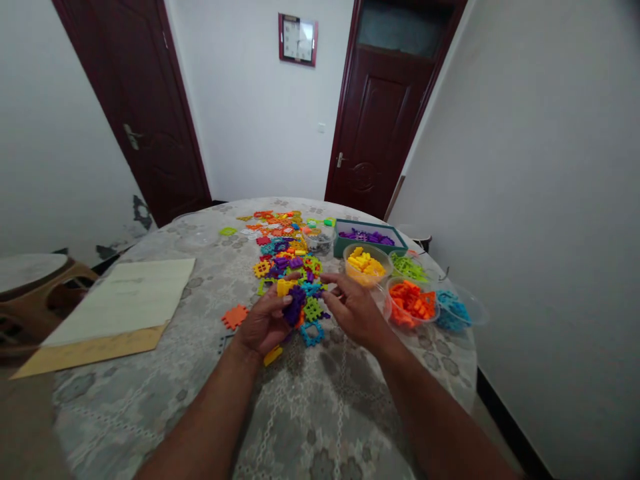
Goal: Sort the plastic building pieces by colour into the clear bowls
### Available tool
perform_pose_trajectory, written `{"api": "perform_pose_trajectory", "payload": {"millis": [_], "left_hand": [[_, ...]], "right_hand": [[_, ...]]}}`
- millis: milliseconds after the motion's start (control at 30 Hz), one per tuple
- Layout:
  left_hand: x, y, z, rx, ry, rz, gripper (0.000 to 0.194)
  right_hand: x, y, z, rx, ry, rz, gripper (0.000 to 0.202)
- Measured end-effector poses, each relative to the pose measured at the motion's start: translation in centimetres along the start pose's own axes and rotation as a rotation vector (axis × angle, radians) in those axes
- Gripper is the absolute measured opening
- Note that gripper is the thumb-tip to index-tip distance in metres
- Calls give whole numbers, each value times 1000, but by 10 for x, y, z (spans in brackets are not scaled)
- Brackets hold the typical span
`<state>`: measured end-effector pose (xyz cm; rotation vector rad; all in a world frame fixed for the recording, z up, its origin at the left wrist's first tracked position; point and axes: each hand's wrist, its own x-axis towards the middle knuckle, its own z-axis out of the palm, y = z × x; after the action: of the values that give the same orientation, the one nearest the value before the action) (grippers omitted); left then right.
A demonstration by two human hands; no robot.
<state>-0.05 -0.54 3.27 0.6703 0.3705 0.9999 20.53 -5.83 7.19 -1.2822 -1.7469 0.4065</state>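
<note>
— holding what, and with which of the hands?

— pinching a purple piece (294,307) in the left hand (267,321), between thumb and fingers, just above the near end of the loose pile. seemingly carrying a yellow piece (286,287) at the fingertips too, right beside the purple.

— and on the other side?

— reaching in with the right hand (355,308), fingers bent and parted at the tips, close to some blue pieces (311,289). cannot tell whether gripping any of those or only hovering near; too small and crowded for that.

— closer to which hand, then, that purple piece?

— plainly to the left, being held there. lying between both hands, to the left of the right fingertips, with the blue pieces in the gap. judging from that, crossing only a narrow space from right to left to meet it.

— any sense of the long axis?

— slanting away from the body, apparently, and leaning slightly right. hard to be sure with fingers covering part.

— noticing anything else near on the desk (300,427)?

— yes: a green piece (313,309) and a blue frame (315,343) just below the gap, an orange piece (235,317) left of the left hand, and tubbed orange pieces (411,301) beyond the right.
</note>
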Motion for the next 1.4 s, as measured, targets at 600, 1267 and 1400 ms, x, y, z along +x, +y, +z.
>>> {"api": "perform_pose_trajectory", "payload": {"millis": [600,1267,1400], "left_hand": [[5,-6,-1,-26,61,-119,69],[20,-5,-8,-4,293,2,57],[23,-4,-8,-5,367,30,53]], "right_hand": [[-9,24,9,-22,151,-69,20],[-13,37,0,-146,315,-156,29],[-10,42,-8,-133,337,-92,30]]}}
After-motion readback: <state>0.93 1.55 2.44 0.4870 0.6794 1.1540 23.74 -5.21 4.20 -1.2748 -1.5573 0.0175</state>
